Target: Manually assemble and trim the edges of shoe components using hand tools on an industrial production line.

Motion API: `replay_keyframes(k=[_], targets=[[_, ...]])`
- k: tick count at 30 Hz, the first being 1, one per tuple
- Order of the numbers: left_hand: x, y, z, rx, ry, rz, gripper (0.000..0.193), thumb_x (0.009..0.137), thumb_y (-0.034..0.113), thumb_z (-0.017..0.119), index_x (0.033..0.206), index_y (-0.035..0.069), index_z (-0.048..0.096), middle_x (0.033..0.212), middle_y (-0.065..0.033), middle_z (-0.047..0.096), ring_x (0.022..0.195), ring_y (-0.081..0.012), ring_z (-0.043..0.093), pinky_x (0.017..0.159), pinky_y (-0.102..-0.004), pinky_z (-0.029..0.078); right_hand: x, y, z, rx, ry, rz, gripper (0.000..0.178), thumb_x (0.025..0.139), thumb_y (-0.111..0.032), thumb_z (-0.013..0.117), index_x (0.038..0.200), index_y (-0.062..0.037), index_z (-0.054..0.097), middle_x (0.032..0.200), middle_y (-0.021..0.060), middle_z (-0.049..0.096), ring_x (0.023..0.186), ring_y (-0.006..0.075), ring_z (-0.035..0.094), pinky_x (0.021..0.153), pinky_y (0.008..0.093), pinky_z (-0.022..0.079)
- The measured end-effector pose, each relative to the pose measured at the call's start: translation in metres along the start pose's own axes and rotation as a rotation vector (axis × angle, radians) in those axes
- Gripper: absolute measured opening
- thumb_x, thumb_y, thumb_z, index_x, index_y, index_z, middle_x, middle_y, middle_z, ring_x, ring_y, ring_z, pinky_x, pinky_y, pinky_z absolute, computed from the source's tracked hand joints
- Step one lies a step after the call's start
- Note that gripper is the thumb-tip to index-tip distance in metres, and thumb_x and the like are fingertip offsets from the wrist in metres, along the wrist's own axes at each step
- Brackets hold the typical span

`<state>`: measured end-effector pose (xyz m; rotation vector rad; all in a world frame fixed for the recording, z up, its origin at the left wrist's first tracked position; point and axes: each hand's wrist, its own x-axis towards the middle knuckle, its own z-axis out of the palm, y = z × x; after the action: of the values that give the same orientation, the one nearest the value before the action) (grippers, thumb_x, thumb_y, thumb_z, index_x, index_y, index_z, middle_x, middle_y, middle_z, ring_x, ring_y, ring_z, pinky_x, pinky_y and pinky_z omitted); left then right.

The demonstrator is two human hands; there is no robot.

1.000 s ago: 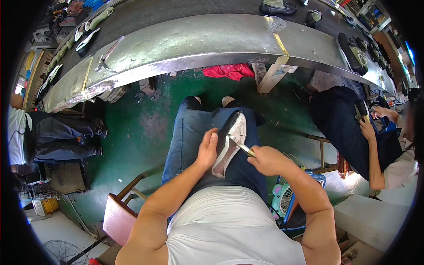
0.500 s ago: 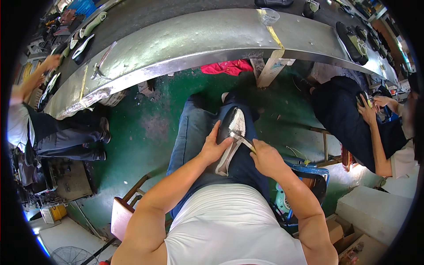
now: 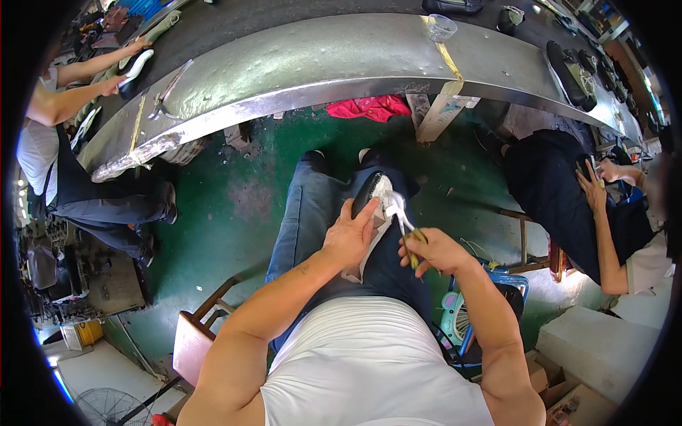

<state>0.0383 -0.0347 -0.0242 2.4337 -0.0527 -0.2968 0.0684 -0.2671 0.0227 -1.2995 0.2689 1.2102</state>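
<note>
A shoe upper [image 3: 381,187] with a black side and a whitish underside lies sole-up across my thighs, its toe pointing away from me. My left hand [image 3: 348,238] grips it from the left, fingers reaching over its middle. In my right hand [image 3: 435,252] is a pair of pincers [image 3: 401,214] with a silver head and yellowish handles, which look spread apart. The pincers' head is at the right edge of the shoe's front part; whether the jaws bite the edge I cannot tell.
Ahead runs a metal-edged bench [image 3: 298,64] with a plastic cup [image 3: 441,28] and several shoes [image 3: 572,74]. Co-workers sit at the right and stand at the left, one handling a white-soled shoe [image 3: 136,67]. A stool [image 3: 195,344] and a small fan [image 3: 455,317] flank me.
The pincers have turned more upright and shifted right along the shoe's edge, their handles spreading. My left hand has slid further over the shoe. The left co-worker's hands have reached a shoe.
</note>
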Motion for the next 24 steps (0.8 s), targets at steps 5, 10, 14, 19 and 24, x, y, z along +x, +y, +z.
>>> replay_keyframes(k=[5, 10, 14, 19, 24], targets=[[-0.001, 0.007, -0.001, 0.076, -0.044, 0.08, 0.05, 0.101, 0.026, 0.047, 0.15, 0.031, 0.038, 0.144, -0.0399, 0.033, 0.117, -0.0544, 0.055, 0.097, -0.0509, 0.05, 0.027, -0.015, 0.004, -0.614, 0.314, -0.36, 0.044, 0.105, -0.037, 0.044, 0.09, 0.0021, 0.059, 0.071, 0.0113, 0.066, 0.064, 0.0209, 0.067, 0.061, 0.0341, 0.053], [-0.006, 0.0, 0.003, 0.072, -0.057, 0.092, 0.063, 0.1, 0.027, 0.051, 0.156, 0.02, 0.023, 0.148, -0.0379, 0.03, 0.123, -0.0539, 0.05, 0.099, -0.0494, 0.049, 0.028, -0.02, 0.007, -0.748, 0.309, -0.548, 0.043, 0.104, -0.035, 0.043, 0.092, 0.0028, 0.06, 0.071, 0.0132, 0.067, 0.066, 0.0249, 0.068, 0.067, 0.0385, 0.053], [-0.013, -0.014, 0.023, -0.132, 0.124, 0.013, 0.084, 0.097, 0.028, 0.059, 0.155, -0.004, 0.008, 0.152, -0.0358, 0.027, 0.135, -0.0499, 0.04, 0.109, -0.0463, 0.041, 0.023, -0.027, 0.01, -0.886, 0.267, -0.273, 0.044, 0.104, -0.037, 0.044, 0.096, 0.0035, 0.059, 0.071, 0.0147, 0.066, 0.067, 0.0296, 0.067, 0.067, 0.0414, 0.052], [-0.016, -0.021, 0.031, -0.143, 0.07, -0.029, 0.096, 0.093, 0.032, 0.065, 0.157, 0.0, 0.001, 0.158, -0.0315, 0.018, 0.146, -0.0433, 0.026, 0.117, -0.0459, 0.029, 0.019, 0.011, 0.015, -1.054, 0.333, -0.516, 0.039, 0.102, -0.036, 0.048, 0.099, 0.0016, 0.059, 0.087, 0.0244, 0.067, 0.084, 0.0446, 0.064, 0.076, 0.0517, 0.05], [-0.048, -0.044, -0.006, -0.558, -0.416, -0.007, 0.099, 0.092, 0.018, 0.064, 0.158, 0.004, -0.01, 0.163, -0.0253, 0.003, 0.153, -0.0347, 0.006, 0.123, -0.0386, 0.014, 0.004, -0.003, 0.027, -1.189, 0.332, -0.365, 0.04, 0.102, -0.038, 0.049, 0.099, 0.0008, 0.059, 0.09, 0.0237, 0.067, 0.086, 0.0442, 0.065, 0.076, 0.0522, 0.05]])
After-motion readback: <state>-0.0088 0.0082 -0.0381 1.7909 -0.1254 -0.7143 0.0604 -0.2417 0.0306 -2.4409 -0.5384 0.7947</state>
